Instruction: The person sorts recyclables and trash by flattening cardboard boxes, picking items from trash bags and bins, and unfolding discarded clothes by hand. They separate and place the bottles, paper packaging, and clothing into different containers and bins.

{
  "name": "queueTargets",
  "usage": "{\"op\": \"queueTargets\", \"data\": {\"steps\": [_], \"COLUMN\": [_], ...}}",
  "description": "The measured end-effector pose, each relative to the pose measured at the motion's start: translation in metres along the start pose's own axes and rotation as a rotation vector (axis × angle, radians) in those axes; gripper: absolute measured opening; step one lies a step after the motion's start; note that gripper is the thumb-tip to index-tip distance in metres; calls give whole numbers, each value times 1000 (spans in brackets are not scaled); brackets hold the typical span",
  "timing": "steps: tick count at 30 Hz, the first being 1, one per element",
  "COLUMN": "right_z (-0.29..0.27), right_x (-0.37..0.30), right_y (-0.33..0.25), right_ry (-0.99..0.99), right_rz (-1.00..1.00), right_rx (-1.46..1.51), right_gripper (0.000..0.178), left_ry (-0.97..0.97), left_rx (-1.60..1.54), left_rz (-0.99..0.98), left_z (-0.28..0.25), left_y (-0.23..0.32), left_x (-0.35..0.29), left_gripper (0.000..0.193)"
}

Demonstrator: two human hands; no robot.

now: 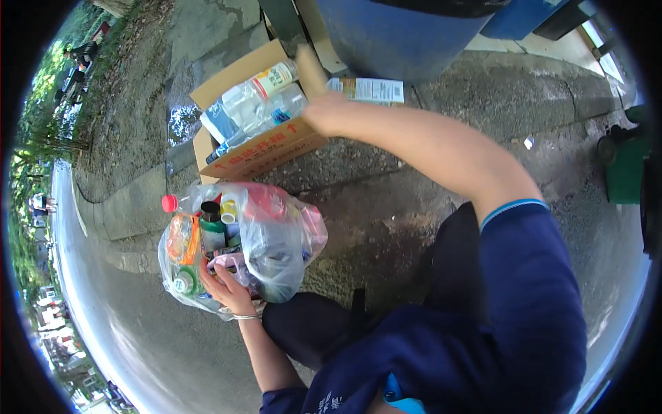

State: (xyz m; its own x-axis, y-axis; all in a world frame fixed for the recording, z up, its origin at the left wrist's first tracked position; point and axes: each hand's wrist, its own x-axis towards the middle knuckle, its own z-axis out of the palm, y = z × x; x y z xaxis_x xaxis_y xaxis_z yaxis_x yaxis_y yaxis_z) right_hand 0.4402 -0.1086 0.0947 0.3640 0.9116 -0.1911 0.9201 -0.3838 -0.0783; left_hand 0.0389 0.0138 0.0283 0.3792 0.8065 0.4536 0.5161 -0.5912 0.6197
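Observation:
My left hand (231, 293) rests at the near edge of a clear plastic bag (276, 241), its fingers stretched out against a pinkish wrapper. Stuffed in the bag are a dark green bottle with a black cap (213, 228), an orange package (183, 239), a bottle with a green cap (185, 281) and a bottle with a red cap (172, 203). Beyond it stands an open cardboard box (269, 155) holding several clear plastic bottles (252, 103). My right hand (323, 110) is at the box's right end, smeared by motion; its fingers and any held thing are unclear.
A large blue bin (400, 41) stands behind the box, with a flattened printed carton (369, 90) on the ground in front of it. At the far right is a green wheeled bin (626, 162). A curb runs along the ground, and my knees (310, 324) are close to the bag.

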Motion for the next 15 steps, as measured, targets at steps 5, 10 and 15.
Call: {"op": "queueTargets", "data": {"steps": [5, 10, 15], "right_z": [89, 79, 151], "right_x": [9, 14, -13], "right_y": [61, 107, 142], "right_ry": [464, 743, 351], "right_rz": [286, 485, 383], "right_rx": [492, 834, -6], "right_gripper": [14, 25, 78], "left_ry": [-60, -24, -25], "left_rx": [118, 123, 136], "left_rz": [-3, -21, 5], "left_z": [-33, -30, -17], "left_y": [-10, -3, 0], "left_x": [13, 14, 15], "left_gripper": [38, 38, 37]}}
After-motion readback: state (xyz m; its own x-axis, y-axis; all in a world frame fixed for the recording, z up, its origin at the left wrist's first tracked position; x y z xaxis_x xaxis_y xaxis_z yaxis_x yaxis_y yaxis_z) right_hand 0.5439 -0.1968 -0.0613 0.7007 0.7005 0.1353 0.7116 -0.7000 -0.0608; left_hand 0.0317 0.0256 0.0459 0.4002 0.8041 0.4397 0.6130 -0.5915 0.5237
